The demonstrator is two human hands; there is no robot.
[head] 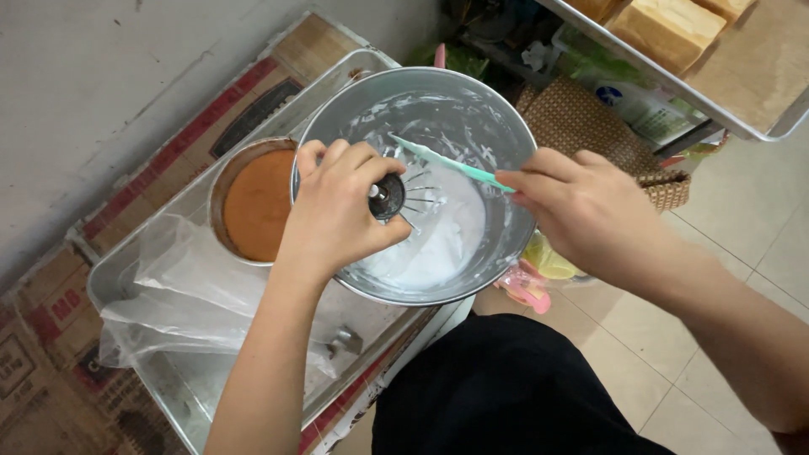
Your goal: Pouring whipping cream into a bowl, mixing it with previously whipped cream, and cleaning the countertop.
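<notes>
Gripping whisk [403, 199] upright in steel bowl [506, 244] of white cream [447, 240]: left hand [337, 211], closed. Right hand [581, 206] pinches green scraper [447, 163], long axis running leftward toward whisk wires

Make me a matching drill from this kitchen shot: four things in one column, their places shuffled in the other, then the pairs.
1. whisk
2. green scraper
3. brown cake
4. clear plastic bag

a. in the right hand
b. lying in the metal tray
c. in the left hand
d. in a round tin beside the steel bowl

Pairs: 1-c, 2-a, 3-d, 4-b
</notes>
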